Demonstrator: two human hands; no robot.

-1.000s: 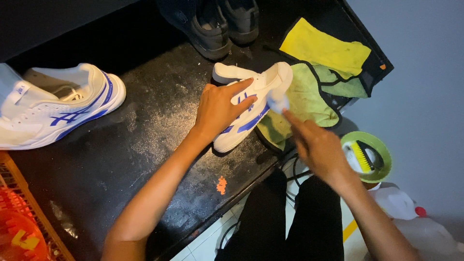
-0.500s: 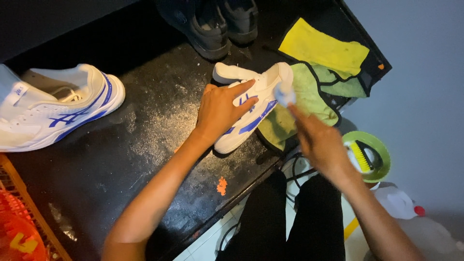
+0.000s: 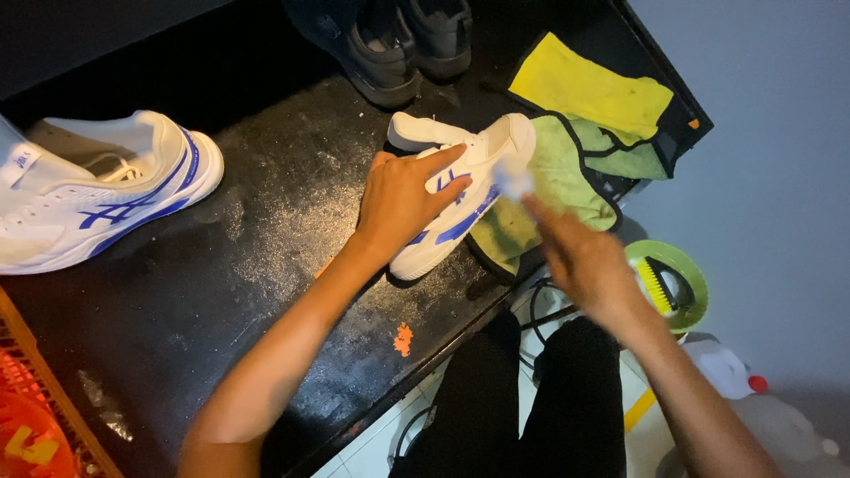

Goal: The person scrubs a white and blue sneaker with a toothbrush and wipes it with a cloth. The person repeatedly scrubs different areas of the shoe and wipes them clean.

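Observation:
A white sports shoe with blue stripes point(image 3: 482, 155) lies on its side on a dark bench point(image 3: 266, 265). My left hand point(image 3: 403, 199) rests flat on the shoe and holds it down. My right hand point(image 3: 580, 257) is blurred; its fingers pinch a small pale wad point(image 3: 513, 180) against the shoe's toe. Part of the shoe rests on a green cloth point(image 3: 553, 181) spread under it.
The matching white and blue shoe point(image 3: 97, 199) sits at the bench's left. A dark pair of shoes point(image 3: 390, 40) stands at the back, beside a yellow cloth point(image 3: 589, 88). A green bowl with a brush point(image 3: 682, 283) is on the floor at right. An orange crate point(image 3: 35, 407) is lower left.
My right hand has slid a little back and forth along the shoe's toe with the pale wad. My left hand and the shoe have stayed in place.

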